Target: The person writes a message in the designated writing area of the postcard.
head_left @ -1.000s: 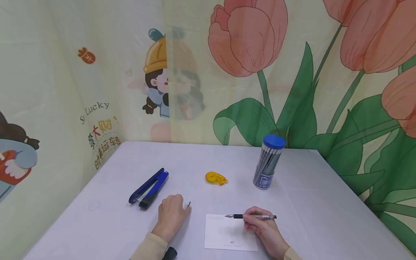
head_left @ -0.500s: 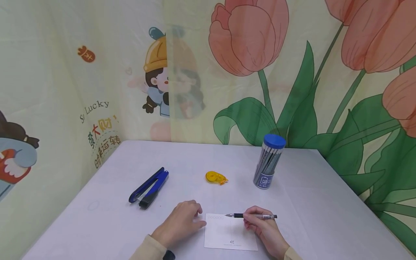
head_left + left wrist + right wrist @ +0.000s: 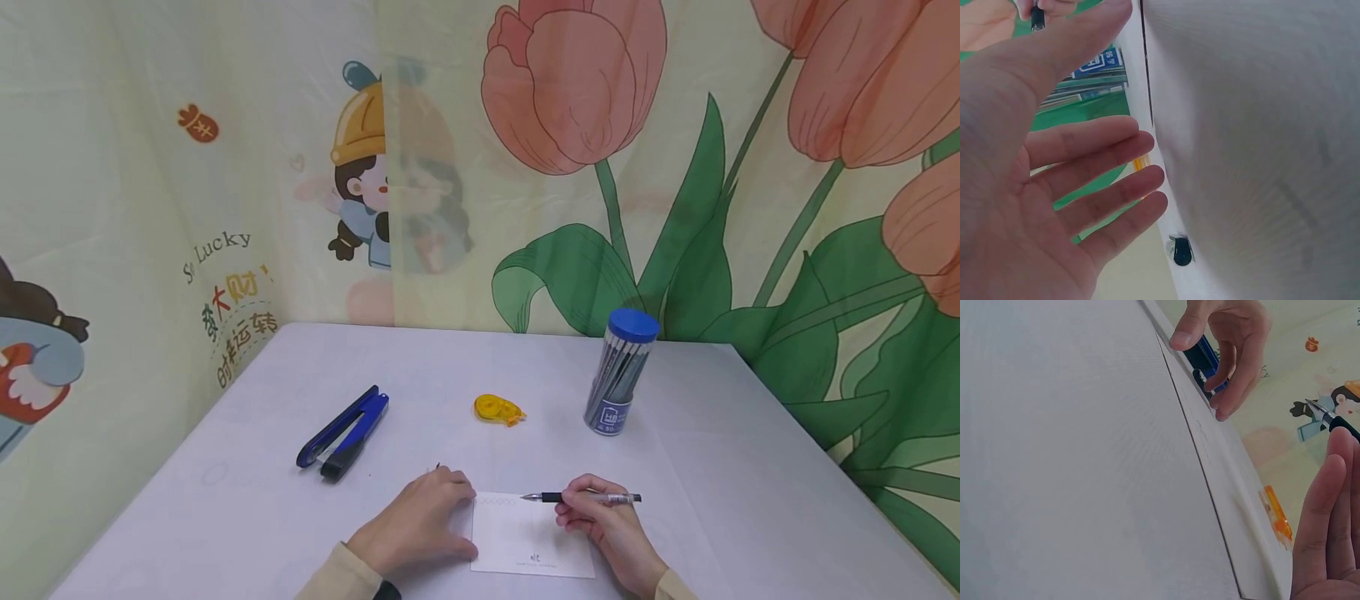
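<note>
A white card or envelope lies flat, with a row of faint small boxes at its upper left and a small printed mark low down. Beside its left edge is my left hand, thumb and fingertips right at the edge. In the left wrist view that hand has fairly straight, spread fingers with nothing between them. My right hand pinches a pen over the card's right side. The pen lies nearly level, its metal tip pointing left over the card's top edge; the right wrist view shows the pen tip raised.
A blue and black stapler lies at the left. Behind the card is a yellow correction tape. A clear tube of pencils with a blue lid stands at the back right. A printed curtain hangs behind the white table.
My left hand has moved right, from near the stapler to the card's left edge, and its fingers have loosened. The right hand and pen have hardly moved.
</note>
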Demonstrator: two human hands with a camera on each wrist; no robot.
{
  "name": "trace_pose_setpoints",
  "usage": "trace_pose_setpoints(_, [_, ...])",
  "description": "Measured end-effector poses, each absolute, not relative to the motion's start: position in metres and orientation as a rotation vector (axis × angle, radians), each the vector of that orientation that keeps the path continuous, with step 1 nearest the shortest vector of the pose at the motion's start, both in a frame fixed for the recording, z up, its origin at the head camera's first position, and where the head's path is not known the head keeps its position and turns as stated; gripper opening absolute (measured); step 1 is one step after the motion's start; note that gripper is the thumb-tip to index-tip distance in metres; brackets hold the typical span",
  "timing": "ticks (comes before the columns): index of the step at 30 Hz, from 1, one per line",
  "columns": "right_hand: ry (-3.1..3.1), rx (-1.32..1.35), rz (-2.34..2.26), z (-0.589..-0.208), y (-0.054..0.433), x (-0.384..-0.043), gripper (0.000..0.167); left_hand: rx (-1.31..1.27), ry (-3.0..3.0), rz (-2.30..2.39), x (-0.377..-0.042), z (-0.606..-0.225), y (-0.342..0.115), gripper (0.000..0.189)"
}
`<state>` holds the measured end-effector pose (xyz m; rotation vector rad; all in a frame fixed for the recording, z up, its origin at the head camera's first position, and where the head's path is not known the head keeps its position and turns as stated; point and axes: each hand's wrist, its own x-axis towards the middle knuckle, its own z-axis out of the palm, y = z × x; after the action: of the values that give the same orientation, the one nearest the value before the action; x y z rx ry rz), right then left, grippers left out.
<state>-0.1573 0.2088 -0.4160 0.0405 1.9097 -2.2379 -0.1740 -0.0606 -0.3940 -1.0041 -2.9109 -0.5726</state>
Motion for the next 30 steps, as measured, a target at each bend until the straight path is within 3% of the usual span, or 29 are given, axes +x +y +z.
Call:
trace_pose_setpoints(18, [1.897,0.031,-2.249,-0.415,0.209,-0.158,0.004,-1.042,-2.937,-0.376,-0.17,-0.393,-0.054,0.059])
trace_pose_setpoints(30, [1.968,0.019,-2.153,-0.414,0.207,-0.16,0.023,-1.052,-2.973,-0.31,-0.174,-0.396,-0.044,0.058])
